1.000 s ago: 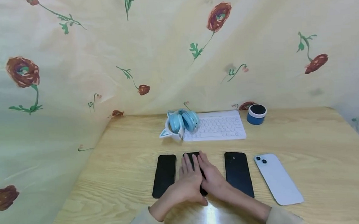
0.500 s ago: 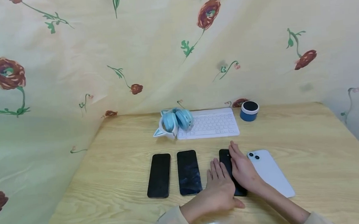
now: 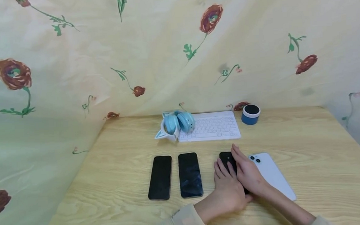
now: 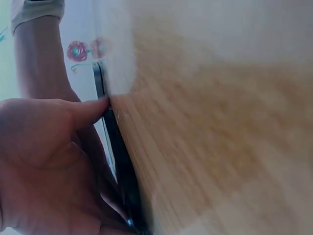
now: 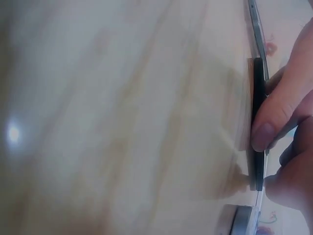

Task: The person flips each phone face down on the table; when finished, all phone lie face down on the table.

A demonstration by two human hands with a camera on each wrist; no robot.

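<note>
In the head view a black phone [image 3: 226,156] lies back up, partly hidden by both hands. My left hand [image 3: 230,188] lies along its left side with the fingers straight and partly over it. My right hand [image 3: 250,173] lies along the right side, fingers extended forward. The left wrist view has the left thumb touching the phone's near edge. Seen edge-on in the right wrist view, the phone lies flat on the table with the right thumb [image 5: 268,125] against it. To the right, a white phone [image 3: 275,173] is partly covered by the right hand and forearm.
Two black phones, one at far left [image 3: 160,178] and another beside it [image 3: 190,174], lie screen up on the wooden table [image 3: 119,183]. Behind them are blue cat-ear headphones [image 3: 176,124], a white keyboard [image 3: 215,126] and a small blue-and-white round item [image 3: 250,114]. A floral curtain [image 3: 152,52] hangs behind.
Both hands have left the second phone from the left and moved right to the third. Over the last half second the left hand has come in against that phone.
</note>
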